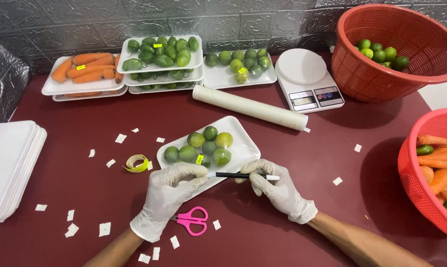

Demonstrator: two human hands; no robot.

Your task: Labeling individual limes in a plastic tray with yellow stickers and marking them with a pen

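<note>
Surface: dark red table
Back edge: stacked trays of carrots and limes, scale
Right edge: two red baskets
Left edge: empty white trays
Middle: wrapped lime tray, film roll
Front: pink scissors, paper scraps

Thin white latex-like gloves, slightly wrinkled and matt, cover the left hand and the right hand. Between them is a slim plastic pen with a black barrel and a white cap. It lies over a white foam tray wrapped in glossy clear film, holding smooth, shiny green limes. The table is a matt dark red surface strewn with white paper scraps. Pink plastic-handled scissors lie near the left wrist. Two red plastic mesh baskets look glossy, and the wall is rough grey stone-patterned
</note>
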